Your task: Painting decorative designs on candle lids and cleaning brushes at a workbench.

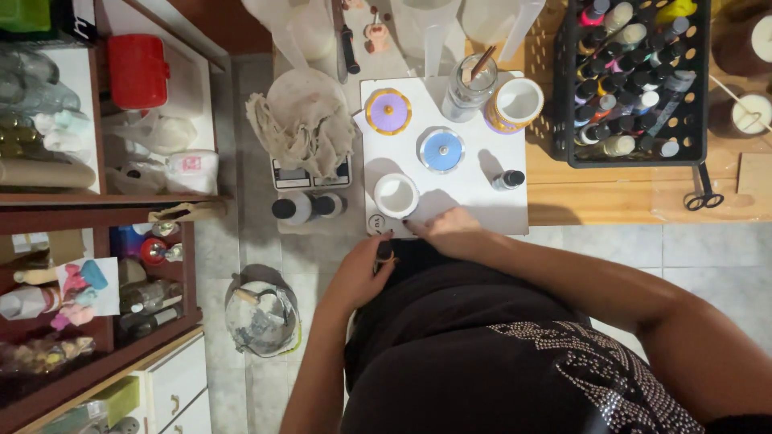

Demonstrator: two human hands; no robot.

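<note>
My left hand is curled near my waist at the table's front edge, fingers closed around a small dark object I cannot identify. My right hand rests on the near edge of a white board, fingers pointing left toward a small white cup. On the board stand a blue round lidded container, a purple and yellow round lid, a white jar with a purple and gold rim, a clear glass jar with sticks and a small dark-capped bottle.
A crumpled beige cloth covers a scale at the left of the board, with two dark-capped bottles in front. A black crate of bottles and scissors lie on the right. Shelves and a bin stand on the left.
</note>
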